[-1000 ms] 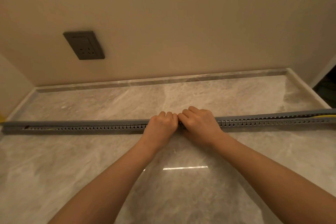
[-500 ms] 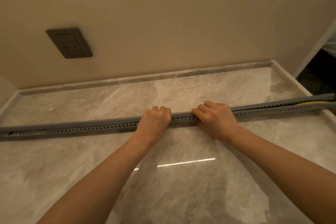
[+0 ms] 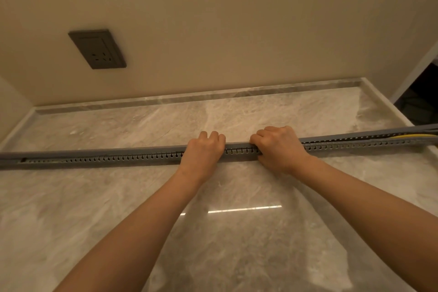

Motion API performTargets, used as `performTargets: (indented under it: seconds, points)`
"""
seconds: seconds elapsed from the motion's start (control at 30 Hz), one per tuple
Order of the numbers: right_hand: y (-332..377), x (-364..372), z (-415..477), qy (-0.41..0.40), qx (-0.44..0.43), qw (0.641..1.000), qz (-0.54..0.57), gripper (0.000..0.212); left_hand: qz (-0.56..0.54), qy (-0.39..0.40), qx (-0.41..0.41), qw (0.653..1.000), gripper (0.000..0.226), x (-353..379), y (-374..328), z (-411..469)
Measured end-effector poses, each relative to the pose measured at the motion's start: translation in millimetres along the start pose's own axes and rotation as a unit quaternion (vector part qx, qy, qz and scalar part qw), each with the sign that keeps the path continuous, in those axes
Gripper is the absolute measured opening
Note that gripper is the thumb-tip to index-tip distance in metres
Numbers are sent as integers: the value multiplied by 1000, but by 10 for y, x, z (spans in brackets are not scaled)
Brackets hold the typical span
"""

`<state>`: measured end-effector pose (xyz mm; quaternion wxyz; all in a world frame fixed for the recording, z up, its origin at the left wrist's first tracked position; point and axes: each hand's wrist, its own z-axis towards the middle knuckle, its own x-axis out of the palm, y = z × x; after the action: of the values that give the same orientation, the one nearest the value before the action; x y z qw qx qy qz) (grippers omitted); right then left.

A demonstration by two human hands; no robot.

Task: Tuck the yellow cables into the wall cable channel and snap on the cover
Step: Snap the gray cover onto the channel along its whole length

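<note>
A person's left hand (image 3: 203, 152) and right hand (image 3: 279, 148), each grip clenched on the long grey slotted plastic cable channel (image 3: 113, 158), press it near its middle; it spans the marble worktop (image 3: 237, 232) edge to edge, yellow cables (image 3: 413, 136) showing at its right end.

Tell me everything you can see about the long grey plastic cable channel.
The long grey plastic cable channel lies flat across the glossy marble surface, running from the left edge to the right. A row of keyhole-shaped slots lines its near side. Its cover looks seated on the left; at the far right it gapes, showing yellow cables. The left hand and right hand press on its middle.
</note>
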<state>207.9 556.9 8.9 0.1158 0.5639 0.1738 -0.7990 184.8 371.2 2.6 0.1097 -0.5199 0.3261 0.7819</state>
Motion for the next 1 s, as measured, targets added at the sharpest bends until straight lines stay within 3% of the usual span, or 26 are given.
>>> performTargets:
  seconds: [0.23, 0.4, 0.57, 0.63, 0.73, 1.0]
  points:
    - [-37, 19, -8, -5, -9, 1000, -5, 28, -61, -34, 16, 997, 19, -139, -382, 71]
    - [-48, 54, -47, -55, -12, 998, 20, 29, -76, -34, -16, 996, 27, -216, -522, 215]
    - [-157, 56, -122, -55, -51, 996, 53, 24, -35, -11, 27, 999, 34, -237, -481, 311]
    - [-265, 71, -178, -13, -71, 994, 83, 18, -27, 7, 43, 999, 35, -233, -490, 337]
    - [-488, 35, -241, 103, -58, 988, 101, 39, -13, 26, 62, 998, 34, -204, -486, 356]
    - [-940, -57, -241, 222, 2, 941, 255, 36, 6, 38, 44, 998, 36, -224, -512, 360]
